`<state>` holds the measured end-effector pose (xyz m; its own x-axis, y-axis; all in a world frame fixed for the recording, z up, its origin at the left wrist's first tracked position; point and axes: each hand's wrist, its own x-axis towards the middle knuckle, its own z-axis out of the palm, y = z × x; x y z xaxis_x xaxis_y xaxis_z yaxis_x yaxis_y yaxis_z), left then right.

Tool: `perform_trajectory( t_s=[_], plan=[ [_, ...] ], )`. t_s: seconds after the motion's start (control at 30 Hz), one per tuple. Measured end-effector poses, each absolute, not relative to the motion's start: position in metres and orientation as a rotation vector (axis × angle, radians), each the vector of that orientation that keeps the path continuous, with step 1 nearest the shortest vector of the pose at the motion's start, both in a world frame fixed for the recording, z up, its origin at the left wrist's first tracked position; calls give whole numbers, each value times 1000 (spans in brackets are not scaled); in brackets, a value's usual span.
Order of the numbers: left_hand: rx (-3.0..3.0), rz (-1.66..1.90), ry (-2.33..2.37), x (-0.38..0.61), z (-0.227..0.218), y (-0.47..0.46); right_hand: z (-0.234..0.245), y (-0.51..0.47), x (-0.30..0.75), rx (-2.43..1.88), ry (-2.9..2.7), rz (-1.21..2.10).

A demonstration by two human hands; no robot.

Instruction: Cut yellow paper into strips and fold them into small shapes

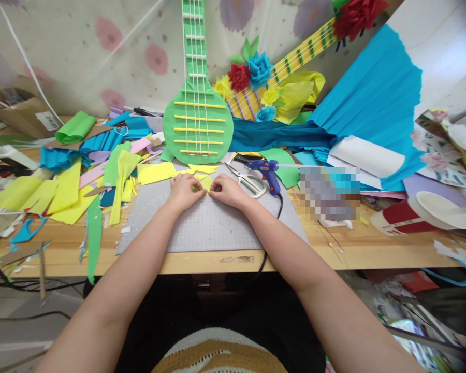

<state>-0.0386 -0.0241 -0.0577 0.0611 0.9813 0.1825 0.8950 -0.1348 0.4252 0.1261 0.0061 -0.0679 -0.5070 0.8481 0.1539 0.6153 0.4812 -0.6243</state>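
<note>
Both my hands meet over a grey cutting mat (213, 228). My left hand (186, 191) pinches one side of a small piece of yellow crepe paper (205, 181), and my right hand (228, 190) pinches its other side, the fingertips almost touching. Beyond the hands lie more yellow paper strips (157, 173). White-handled scissors (250, 184) rest just right of my right hand, and a blue glue gun (267, 172) sits beside them. Behind stands a green paper instrument (198, 122) with white strings and yellow bars.
Yellow, green and blue paper scraps (66, 191) cover the table's left side. A yellow paper guitar (295, 59) with paper flowers leans at the back. Large blue crepe paper (376, 98) stands right, above a paper cup (421, 212). A black cord (280, 207) crosses the mat.
</note>
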Motion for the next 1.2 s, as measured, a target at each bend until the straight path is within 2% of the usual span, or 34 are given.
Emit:
perform_trajectory(
  t_s=[1.2],
  plan=[
    [2223, 658, 1871, -37, -64, -22, -66, 11, 132, -1144, -2309, 879]
  ],
)
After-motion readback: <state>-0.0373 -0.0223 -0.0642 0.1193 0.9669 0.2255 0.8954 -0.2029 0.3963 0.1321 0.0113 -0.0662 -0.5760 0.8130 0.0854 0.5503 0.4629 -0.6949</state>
